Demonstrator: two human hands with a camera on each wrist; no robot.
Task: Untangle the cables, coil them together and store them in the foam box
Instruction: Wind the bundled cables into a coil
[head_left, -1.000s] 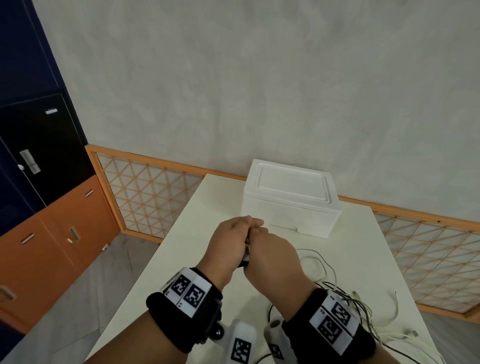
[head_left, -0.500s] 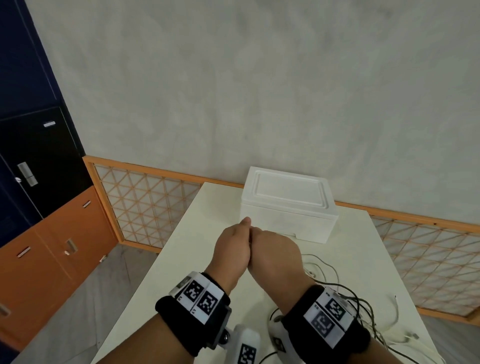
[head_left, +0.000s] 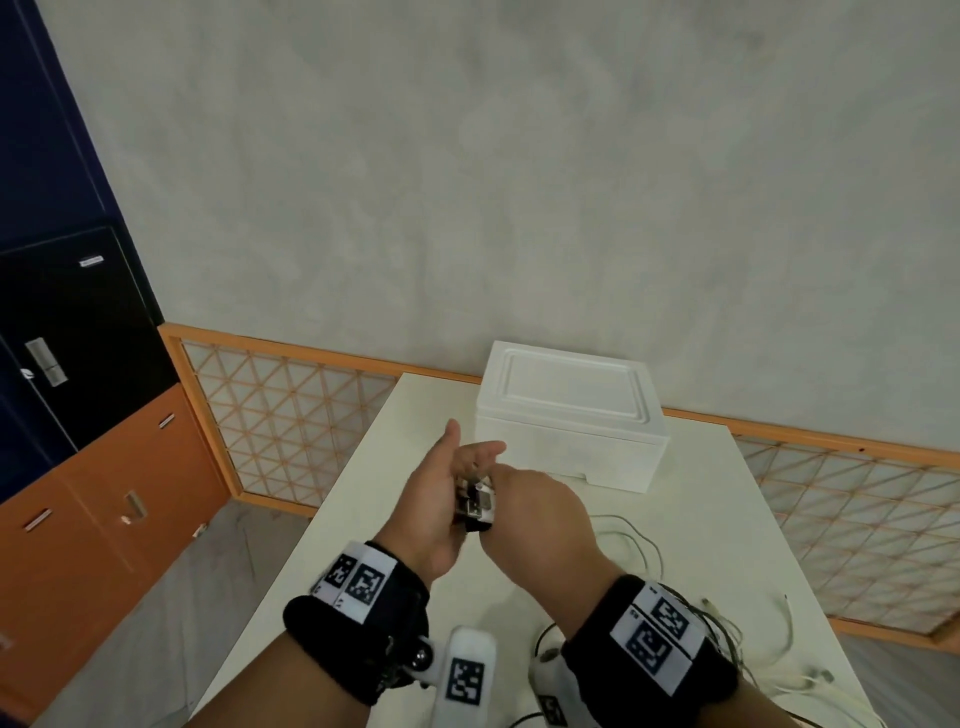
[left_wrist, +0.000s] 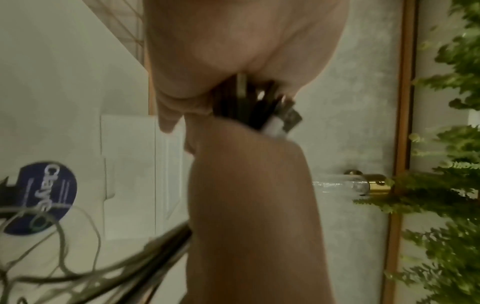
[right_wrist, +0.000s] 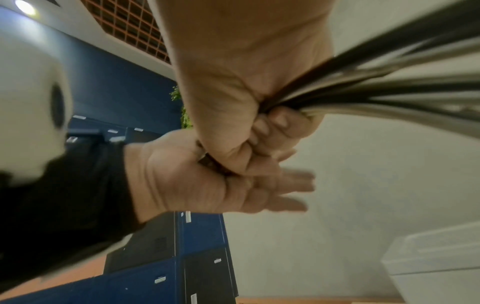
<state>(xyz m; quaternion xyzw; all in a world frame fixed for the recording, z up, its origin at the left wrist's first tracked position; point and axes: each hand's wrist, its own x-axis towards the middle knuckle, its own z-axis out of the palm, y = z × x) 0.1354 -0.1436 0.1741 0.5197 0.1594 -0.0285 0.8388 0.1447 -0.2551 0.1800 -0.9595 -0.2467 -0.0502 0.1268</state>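
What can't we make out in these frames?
- Foam box contents: head view, lid closed.
- Cable count in the bundle: right wrist view, motion blur; the right hand grips it.
- Connector types: head view, too small, between both hands.
- Loose cables on the table: partly cut off at the bottom edge.

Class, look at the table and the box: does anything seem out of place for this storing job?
The foam box has its lid on, so nothing can go in yet. Loose cables sprawl tangled on the table near its right edge.
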